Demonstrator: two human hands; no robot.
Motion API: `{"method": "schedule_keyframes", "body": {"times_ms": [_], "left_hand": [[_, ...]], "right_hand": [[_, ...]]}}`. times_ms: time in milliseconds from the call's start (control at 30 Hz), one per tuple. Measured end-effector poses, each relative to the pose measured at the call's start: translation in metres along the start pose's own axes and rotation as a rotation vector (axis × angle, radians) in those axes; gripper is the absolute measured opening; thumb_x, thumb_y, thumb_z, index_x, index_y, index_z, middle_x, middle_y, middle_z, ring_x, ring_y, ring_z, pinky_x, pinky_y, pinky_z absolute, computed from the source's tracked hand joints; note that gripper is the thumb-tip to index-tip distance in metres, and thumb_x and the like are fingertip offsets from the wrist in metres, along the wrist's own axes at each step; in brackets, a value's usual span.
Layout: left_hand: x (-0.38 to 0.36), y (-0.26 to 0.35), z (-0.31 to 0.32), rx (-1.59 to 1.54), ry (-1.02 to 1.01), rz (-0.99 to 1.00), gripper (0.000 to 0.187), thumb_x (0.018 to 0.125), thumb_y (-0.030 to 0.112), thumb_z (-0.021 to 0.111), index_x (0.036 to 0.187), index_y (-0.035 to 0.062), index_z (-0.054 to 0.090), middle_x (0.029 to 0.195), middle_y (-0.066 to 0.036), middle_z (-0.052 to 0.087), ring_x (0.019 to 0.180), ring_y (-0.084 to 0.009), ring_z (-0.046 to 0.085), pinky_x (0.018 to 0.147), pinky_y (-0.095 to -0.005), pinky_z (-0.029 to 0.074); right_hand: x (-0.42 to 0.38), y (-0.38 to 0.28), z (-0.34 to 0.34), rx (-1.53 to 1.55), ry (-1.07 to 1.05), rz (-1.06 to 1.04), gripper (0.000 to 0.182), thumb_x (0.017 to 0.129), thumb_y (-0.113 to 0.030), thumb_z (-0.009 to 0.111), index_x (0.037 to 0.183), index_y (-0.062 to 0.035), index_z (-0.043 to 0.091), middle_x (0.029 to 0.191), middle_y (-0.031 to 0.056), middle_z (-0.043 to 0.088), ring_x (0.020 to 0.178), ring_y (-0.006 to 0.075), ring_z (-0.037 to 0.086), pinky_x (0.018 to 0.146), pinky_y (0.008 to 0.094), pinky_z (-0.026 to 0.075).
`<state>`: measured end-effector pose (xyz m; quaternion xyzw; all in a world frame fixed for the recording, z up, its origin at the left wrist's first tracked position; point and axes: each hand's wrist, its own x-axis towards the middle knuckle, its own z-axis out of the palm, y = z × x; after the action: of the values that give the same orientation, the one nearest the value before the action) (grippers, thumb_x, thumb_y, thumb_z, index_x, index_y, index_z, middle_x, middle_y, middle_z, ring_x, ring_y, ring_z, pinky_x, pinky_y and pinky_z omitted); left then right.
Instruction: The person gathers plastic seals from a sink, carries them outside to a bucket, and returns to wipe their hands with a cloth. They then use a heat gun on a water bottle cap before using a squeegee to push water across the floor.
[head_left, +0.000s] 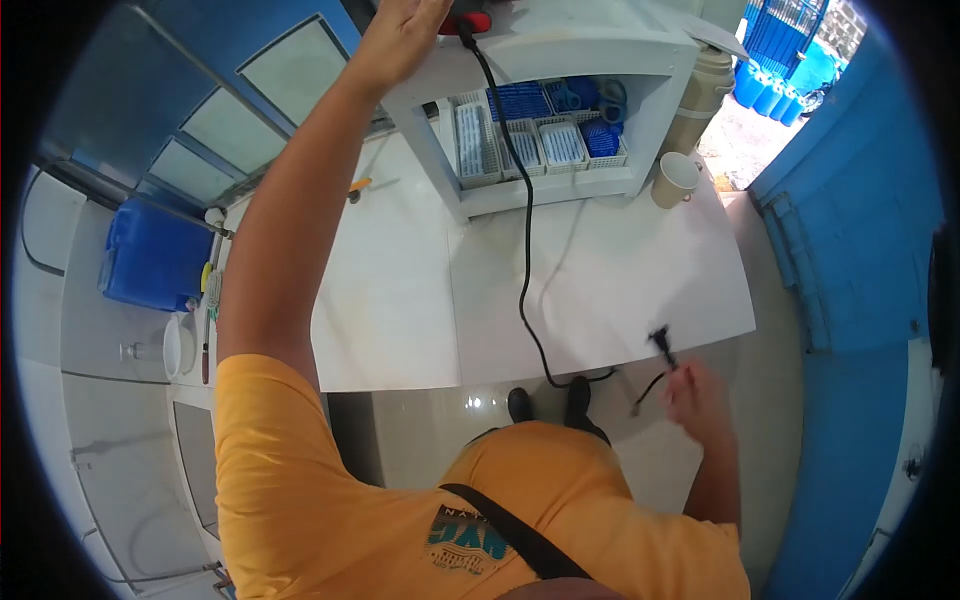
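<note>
My right hand point(697, 400) is closed around the cord end just behind a black power plug point(660, 342), at the front edge of the white counter point(390, 290). The black power cord point(528, 215) runs from a red and black device point(468, 22) on top of the white shelf unit point(560, 205), down over the counter and past its front edge. My left hand point(405, 40) is raised at the top edge of the view, beside the red device. Its fingertips are cut off, so whether it grips anything is hidden.
White baskets point(525, 145) with packets and scissors point(610, 100) sit inside the shelf. A beige cup point(675, 180) stands to its right, near a beige flask point(700, 95). A blue jerrycan point(155, 255) and white bowl point(180, 345) are at left. A blue door point(855, 220) is at right.
</note>
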<state>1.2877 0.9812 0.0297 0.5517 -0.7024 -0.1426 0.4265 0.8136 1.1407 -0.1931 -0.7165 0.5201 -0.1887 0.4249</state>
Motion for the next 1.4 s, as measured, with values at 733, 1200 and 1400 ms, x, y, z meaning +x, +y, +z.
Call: {"method": "schedule_keyframes", "body": {"times_ms": [733, 1200, 1400], "left_hand": [[-0.008, 0.033, 0.016, 1.063, -0.131, 0.919, 0.030, 0.081, 0.011, 0.060, 0.110, 0.0180, 0.058, 0.097, -0.001, 0.059, 0.098, -0.0214, 0.056, 0.095, -0.0424, 0.036], [0.002, 0.009, 0.000, 0.917, 0.217, 0.521, 0.026, 0.087, 0.010, 0.061, 0.112, 0.0120, 0.055, 0.096, -0.009, 0.063, 0.097, -0.0289, 0.059, 0.092, -0.0450, 0.038], [0.021, 0.035, 0.002, 0.801, 0.569, 0.467, 0.033, 0.090, 0.013, 0.060, 0.122, 0.0096, 0.052, 0.091, -0.011, 0.064, 0.092, -0.0322, 0.061, 0.090, -0.0458, 0.041]], "right_hand": [[0.209, -0.225, 0.014, 0.196, -0.287, -0.267, 0.028, 0.076, -0.023, 0.069, 0.091, -0.0016, 0.061, 0.082, 0.0099, 0.066, 0.073, 0.0166, 0.064, 0.065, 0.0291, 0.050], [0.199, -0.165, -0.197, -0.067, -0.043, -0.284, 0.029, 0.090, -0.037, 0.057, 0.094, -0.0085, 0.063, 0.081, 0.0008, 0.062, 0.068, 0.0103, 0.055, 0.058, 0.0270, 0.045], [0.227, -0.323, -0.176, 1.082, -0.092, -0.898, 0.008, 0.085, -0.013, 0.064, 0.084, -0.0078, 0.057, 0.073, 0.0037, 0.061, 0.056, 0.0124, 0.055, 0.045, 0.0260, 0.041]]}}
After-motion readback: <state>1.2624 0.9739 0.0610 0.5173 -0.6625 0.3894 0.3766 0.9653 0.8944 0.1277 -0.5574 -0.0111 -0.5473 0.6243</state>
